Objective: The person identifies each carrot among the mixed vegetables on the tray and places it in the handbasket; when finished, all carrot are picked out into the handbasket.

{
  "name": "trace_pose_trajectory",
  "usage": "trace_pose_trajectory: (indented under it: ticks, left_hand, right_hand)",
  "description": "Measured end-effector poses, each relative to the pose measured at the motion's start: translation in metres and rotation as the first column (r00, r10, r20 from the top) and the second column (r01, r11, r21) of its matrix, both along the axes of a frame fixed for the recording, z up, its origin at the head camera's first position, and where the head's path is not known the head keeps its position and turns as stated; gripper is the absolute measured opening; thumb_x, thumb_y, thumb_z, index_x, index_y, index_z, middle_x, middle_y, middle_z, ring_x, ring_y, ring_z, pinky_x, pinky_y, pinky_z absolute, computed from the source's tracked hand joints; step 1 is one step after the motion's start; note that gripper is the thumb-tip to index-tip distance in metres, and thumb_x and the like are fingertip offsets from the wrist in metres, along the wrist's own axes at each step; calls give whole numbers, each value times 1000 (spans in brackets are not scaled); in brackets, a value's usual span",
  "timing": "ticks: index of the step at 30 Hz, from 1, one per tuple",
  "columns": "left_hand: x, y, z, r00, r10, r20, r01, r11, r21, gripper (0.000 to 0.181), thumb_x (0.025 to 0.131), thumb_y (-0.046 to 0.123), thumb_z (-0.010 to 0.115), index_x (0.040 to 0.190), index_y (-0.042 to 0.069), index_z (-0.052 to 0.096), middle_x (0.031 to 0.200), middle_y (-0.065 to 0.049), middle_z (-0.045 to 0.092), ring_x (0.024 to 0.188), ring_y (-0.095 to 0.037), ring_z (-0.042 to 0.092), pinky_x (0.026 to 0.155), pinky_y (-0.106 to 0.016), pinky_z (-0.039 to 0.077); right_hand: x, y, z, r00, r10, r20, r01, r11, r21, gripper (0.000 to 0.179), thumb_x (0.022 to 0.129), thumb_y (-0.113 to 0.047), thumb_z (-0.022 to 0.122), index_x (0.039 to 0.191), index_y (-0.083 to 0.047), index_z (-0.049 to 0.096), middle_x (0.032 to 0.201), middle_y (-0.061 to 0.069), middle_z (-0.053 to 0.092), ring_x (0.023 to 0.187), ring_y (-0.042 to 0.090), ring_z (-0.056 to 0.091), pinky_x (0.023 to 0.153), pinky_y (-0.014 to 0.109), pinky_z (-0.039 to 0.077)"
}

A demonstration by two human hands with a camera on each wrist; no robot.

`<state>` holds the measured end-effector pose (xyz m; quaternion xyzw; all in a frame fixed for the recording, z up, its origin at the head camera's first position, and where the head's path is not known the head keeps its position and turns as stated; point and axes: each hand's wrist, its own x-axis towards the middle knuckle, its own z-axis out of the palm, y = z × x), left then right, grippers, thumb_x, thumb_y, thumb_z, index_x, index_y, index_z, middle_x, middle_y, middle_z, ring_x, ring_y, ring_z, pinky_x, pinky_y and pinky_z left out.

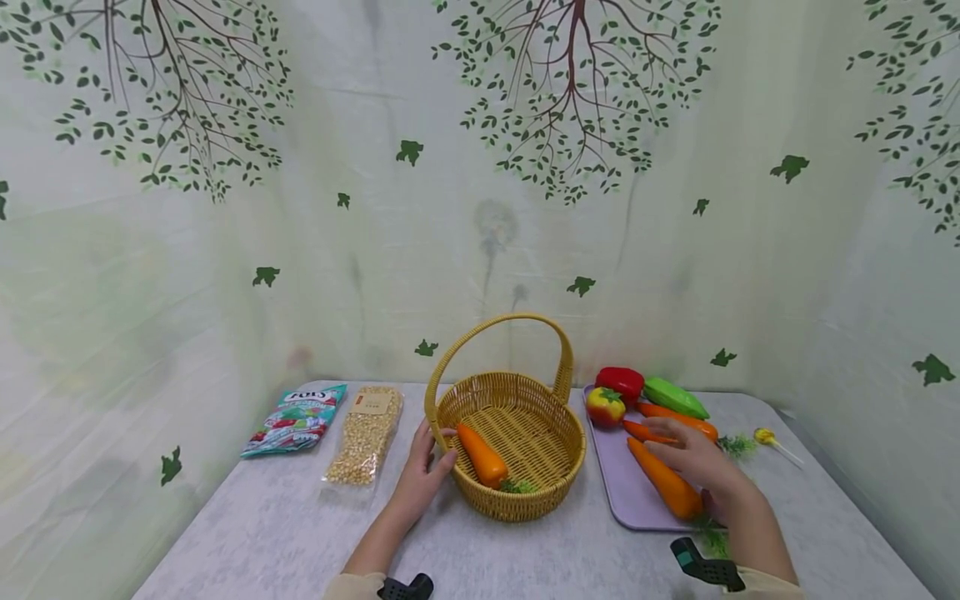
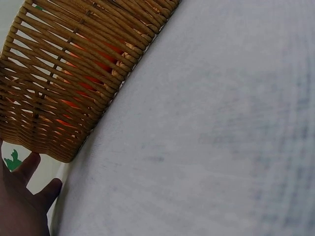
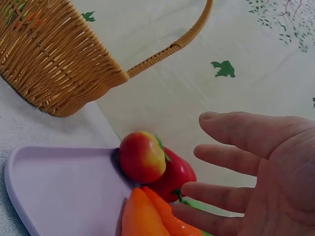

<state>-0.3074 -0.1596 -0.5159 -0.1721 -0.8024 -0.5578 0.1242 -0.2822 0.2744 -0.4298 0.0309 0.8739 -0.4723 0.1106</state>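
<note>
My left hand (image 1: 422,477) is at the left rim of a wicker basket (image 1: 558,482), fingers bent against it beside the handle's base. An orange carrot (image 1: 480,454) with green fronds lies inside the basket. In the left wrist view, that hand (image 2: 22,196) shows partly, close to the woven wall. Over the lilac tray (image 1: 618,492), my right hand (image 1: 701,458) hovers with fingers spread, holding nothing. Beneath and beside it lie a front carrot (image 1: 663,479) and two more carrots farther back. The right wrist view shows the straight fingers of this hand (image 3: 246,172).
Behind the carrots sit a red bell pepper (image 1: 621,382), a red-yellow fruit (image 1: 604,407) and a green vegetable (image 1: 675,397). A yellow lollipop (image 1: 765,436) lies right of the tray. On the left are a blue snack bag (image 1: 296,421) and a clear pack of kernels (image 1: 363,437).
</note>
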Motion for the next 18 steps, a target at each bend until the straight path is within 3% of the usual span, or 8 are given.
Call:
trace_pose_trajectory:
  ticks: [12,18]
  left_hand:
    - [1,1,1,1000,-2,4,2,1000,12,37,101,25,58,135,9,54,168,-3,14,154,-36,14,114,-70,26]
    - [2,1,2,1000,-8,0,8,1000,14,37,101,24,57,135,8,53,168,-5,15,155,-37,14,114,-71,25]
  right_hand:
    - [2,0,-1,999,27,34,-26,999,-20,81,84,-59,70,150,-20,45,154,19,42,134,40,42,100,61,45]
    - [-1,1,-8,997,70,18,-70,997,12,49,94,-30,67,139,-14,57,150,20,48,123,33,48,98,54,46]
